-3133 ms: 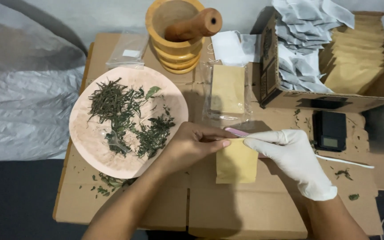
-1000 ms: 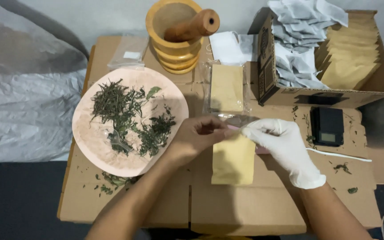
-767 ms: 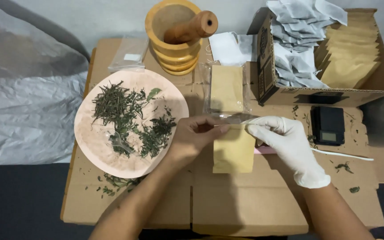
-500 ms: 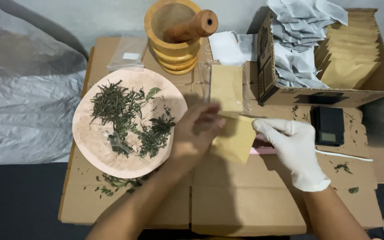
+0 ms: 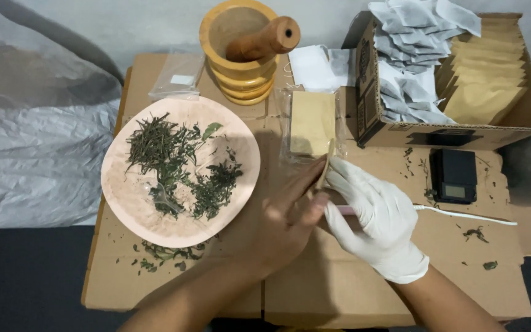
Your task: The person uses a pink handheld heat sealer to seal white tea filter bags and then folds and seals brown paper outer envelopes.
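My bare left hand (image 5: 278, 224) and my white-gloved right hand (image 5: 373, 212) meet over the cardboard table, both pinching a tan paper packet (image 5: 325, 167). The packet stands on edge between the fingers, so only its thin side shows. A pink plate (image 5: 124, 197) with dried green herbs (image 5: 179, 163) lies just left of my left hand. Another tan packet in a clear sleeve (image 5: 312, 123) rests flat beyond the hands.
A wooden mortar with its pestle (image 5: 247, 46) stands at the back. An open cardboard box (image 5: 437, 132) on the right holds white filter bags and tan packets. A small black scale (image 5: 455, 175), a white-handled tool (image 5: 462, 215) and a clear bag (image 5: 176, 75) lie nearby. Herb crumbs dot the table.
The tan packet lay flat under my hands; both hands have lifted and turned it onto its edge, moving it slightly toward the back.
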